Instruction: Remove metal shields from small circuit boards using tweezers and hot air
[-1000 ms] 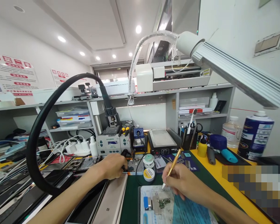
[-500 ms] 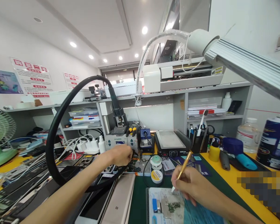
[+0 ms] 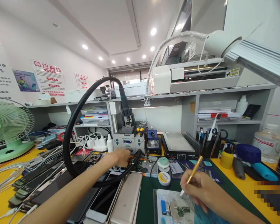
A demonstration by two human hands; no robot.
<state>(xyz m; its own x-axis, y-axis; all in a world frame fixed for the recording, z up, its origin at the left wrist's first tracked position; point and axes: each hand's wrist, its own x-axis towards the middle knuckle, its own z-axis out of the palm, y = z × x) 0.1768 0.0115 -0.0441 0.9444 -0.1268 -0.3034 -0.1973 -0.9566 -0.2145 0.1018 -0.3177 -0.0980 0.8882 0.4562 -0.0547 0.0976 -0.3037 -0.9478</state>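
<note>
Here, left hand [image 3: 118, 157] reaches out to the boxy grey rework station [image 3: 128, 143], fingers curled by its front panel; whether they grip anything, cannot tell. Right hand [image 3: 202, 189] pinches slim brass-coloured tweezers [image 3: 191, 175], tip touching the pale work pad [image 3: 170, 202] beside a small green circuit board [image 3: 183, 210]. Thick, glossy black hose [image 3: 84, 102] loops overhead.

You sit at a yellow workbench [image 3: 247, 189] under a white ceiling [image 3: 102, 28] set with round recessed lights [image 3: 153, 31], with a grey shelf unit [image 3: 191, 109] along the back of the bench. On your left the white wall [image 3: 11, 40] carries red-lettered posters [image 3: 49, 77], and a green desk fan [image 3: 7, 127] stands on the bench below them. From your upper right a ribbed aluminium lamp head [image 3: 259, 62] on a white gooseneck [image 3: 172, 42] reaches out over the bench.
</note>
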